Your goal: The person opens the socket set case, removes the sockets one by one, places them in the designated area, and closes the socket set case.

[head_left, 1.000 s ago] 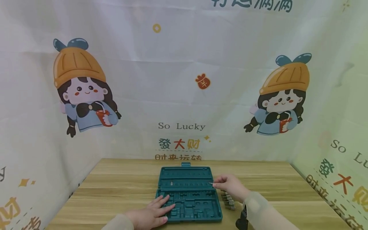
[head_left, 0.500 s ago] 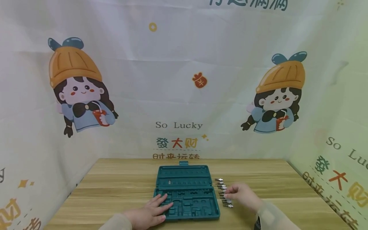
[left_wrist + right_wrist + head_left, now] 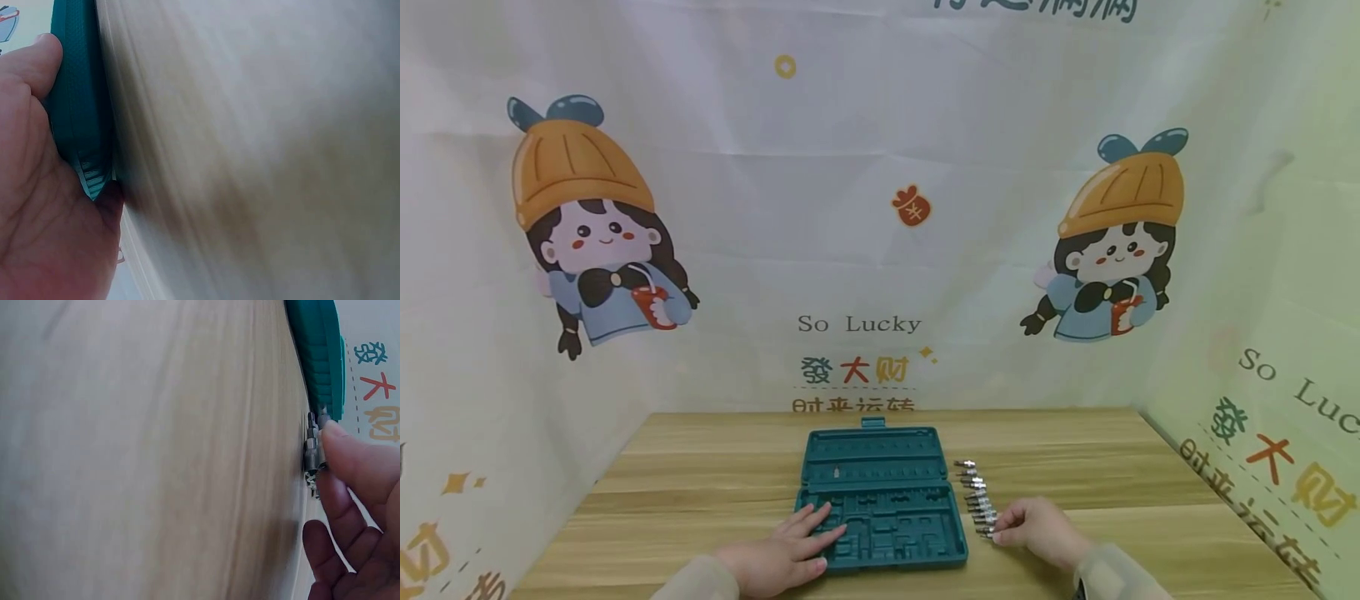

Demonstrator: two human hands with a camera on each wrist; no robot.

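A teal plastic case (image 3: 880, 567) lies unfolded on the table, its moulded slots facing up. My left hand (image 3: 786, 554) rests on its near left side with the fingers spread. In the left wrist view the thumb (image 3: 47, 65) lies against the case wall (image 3: 81, 81). A small metal piece (image 3: 837, 472) sits in the lid half. Right of the case, several bit sockets (image 3: 973, 482) lie side by side in a row. At the row's near end my right hand (image 3: 1037, 529) pinches a bit socket (image 3: 323, 419) between thumb and forefinger. Another bit socket (image 3: 311, 447) lies beside it.
The wooden table (image 3: 700, 467) extends around the case on both sides. A printed cloth (image 3: 850, 250) hangs behind the table and along its sides. The case latch (image 3: 872, 422) points toward the back.
My right hand has moved from the lid's right edge, where it pinched a bit, down along the row to its near end. The left hand stays on the case. The head view has shifted slightly.
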